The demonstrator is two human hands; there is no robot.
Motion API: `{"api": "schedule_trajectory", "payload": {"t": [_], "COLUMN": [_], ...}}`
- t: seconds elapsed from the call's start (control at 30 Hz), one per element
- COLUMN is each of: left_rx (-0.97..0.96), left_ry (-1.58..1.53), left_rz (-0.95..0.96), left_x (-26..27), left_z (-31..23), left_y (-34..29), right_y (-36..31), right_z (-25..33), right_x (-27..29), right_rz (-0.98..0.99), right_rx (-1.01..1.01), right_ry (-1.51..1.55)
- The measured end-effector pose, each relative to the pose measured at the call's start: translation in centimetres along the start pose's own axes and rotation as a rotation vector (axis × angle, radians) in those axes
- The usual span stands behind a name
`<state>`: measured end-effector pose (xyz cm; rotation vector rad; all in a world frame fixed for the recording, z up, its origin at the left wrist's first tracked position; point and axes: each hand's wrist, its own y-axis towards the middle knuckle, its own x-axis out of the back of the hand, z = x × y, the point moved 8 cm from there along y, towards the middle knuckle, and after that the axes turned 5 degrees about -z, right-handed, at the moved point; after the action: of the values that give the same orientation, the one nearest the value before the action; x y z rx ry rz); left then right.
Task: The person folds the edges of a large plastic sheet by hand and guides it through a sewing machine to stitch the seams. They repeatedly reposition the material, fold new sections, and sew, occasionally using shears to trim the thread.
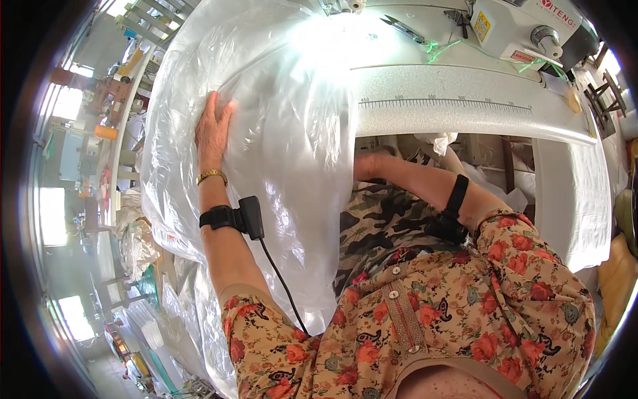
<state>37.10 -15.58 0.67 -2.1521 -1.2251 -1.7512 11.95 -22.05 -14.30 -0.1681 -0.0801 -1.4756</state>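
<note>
A wide sheet of clear plastic film (286,166) hangs over the front of a sewing table and covers my lap on the left. On top of the film my left hand (212,133) lies flat, its thumb and fingers stretched apart. My right hand (369,166) reaches in under the film's right edge, below the table front. Its fingers are hidden behind the plastic. The film runs up to the brightly lit needle area of a sewing machine (518,30), where glare hides detail.
Small thread snips (403,28) lie on the machine bed, near loose green thread (442,52). A printed ruler scale (445,103) runs along the table front. White material (575,199) hangs at the right. More crumpled plastic (203,312) is piled at the lower left.
</note>
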Motion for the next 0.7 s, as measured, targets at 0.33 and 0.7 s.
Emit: {"api": "schedule_trajectory", "payload": {"t": [0.33, 0.7], "left_rx": [0.009, 0.018], "left_ry": [0.014, 0.005], "left_rz": [0.004, 0.032], "left_x": [0.1, 0.8], "left_z": [0.4, 0.1], "left_y": [0.0, -0.5], "right_y": [-4.6, -16.0], "right_z": [-2.2, 5.3], "right_x": [-0.4, -4.8], "right_rz": [-0.068, -0.114], "right_rx": [-0.033, -0.099], "right_ry": [-0.095, 0.544]}}
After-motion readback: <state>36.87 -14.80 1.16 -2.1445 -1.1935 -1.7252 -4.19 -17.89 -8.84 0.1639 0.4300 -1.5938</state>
